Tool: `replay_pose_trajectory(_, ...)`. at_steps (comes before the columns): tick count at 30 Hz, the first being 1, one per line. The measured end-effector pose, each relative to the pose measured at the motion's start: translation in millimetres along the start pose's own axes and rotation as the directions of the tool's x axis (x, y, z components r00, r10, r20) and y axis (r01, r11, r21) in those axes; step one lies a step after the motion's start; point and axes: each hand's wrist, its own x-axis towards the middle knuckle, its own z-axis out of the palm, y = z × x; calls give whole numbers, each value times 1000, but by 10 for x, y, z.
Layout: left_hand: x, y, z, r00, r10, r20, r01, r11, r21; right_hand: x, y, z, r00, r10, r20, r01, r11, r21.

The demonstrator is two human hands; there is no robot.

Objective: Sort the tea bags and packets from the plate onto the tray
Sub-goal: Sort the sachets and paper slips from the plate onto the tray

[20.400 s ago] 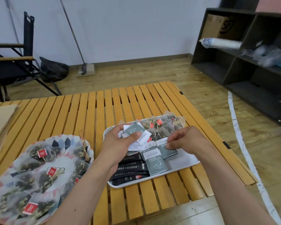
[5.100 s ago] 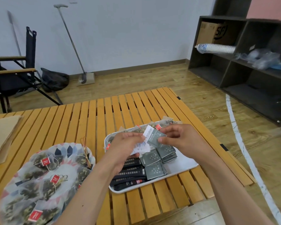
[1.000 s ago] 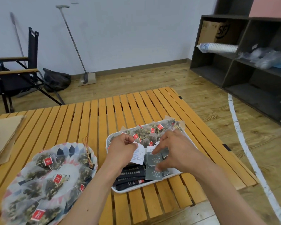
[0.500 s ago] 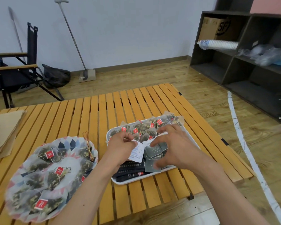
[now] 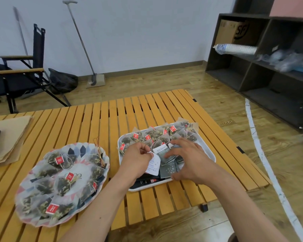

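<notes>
1. Plate [image 5: 73, 151], left of centre on the slatted table [image 5: 98, 123]. It holds only mesh tea bags [image 5: 63, 187]. Four red tags can be counted. The bags overlap and number more than four; the exact figure cannot be read. No flat packets show on the plate.

2. Tray [image 5: 209, 152], just right of the plate and not touching it. Contents fall into three groups:
- Far side: a row of sorted tea bags [image 5: 157, 137], at least six red tags.
- Middle: grey-green packets [image 5: 168, 170], at least three, partly stacked.
- Near edge: black stick packets [image 5: 148, 181], mostly covered by the left wrist; count cannot be told.

3. Left hand [image 5: 138, 159], above the tray's left half. Its fingers are curled and pinch a white printed packet [image 5: 154, 165]. Whether further packets lie behind it cannot be told.

4. Right hand [image 5: 187, 159], beside the left hand and apart from it. Its fingers are spread and laid flat on the grey-green packets, thumb at the near edge of the stack; the posture suggests squaring the pile, not lifting.

5. Progress (judged): flat packets appear fully moved off the plate, with only the white packet left to place. Tea bags are partly moved; every bag on the plate remains to be transferred
</notes>
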Motion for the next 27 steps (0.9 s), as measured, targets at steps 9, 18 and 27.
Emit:
replay_pose_trajectory(9, 14, 17, 64, 999, 38, -25, -38, 999, -16, -8, 66, -5, 1000, -12, 11, 12, 999, 47)
replay_pose_trajectory(18, 11, 35, 4, 988, 101, -120, -104, 994, -21, -33, 53, -105, 974, -10, -225, 38, 992, 124)
replay_pose_trajectory(27, 32, 74, 48, 996, -13, -91, -17, 949, -313, 20, 142, -64, 965, 5, -262, 10, 998, 56)
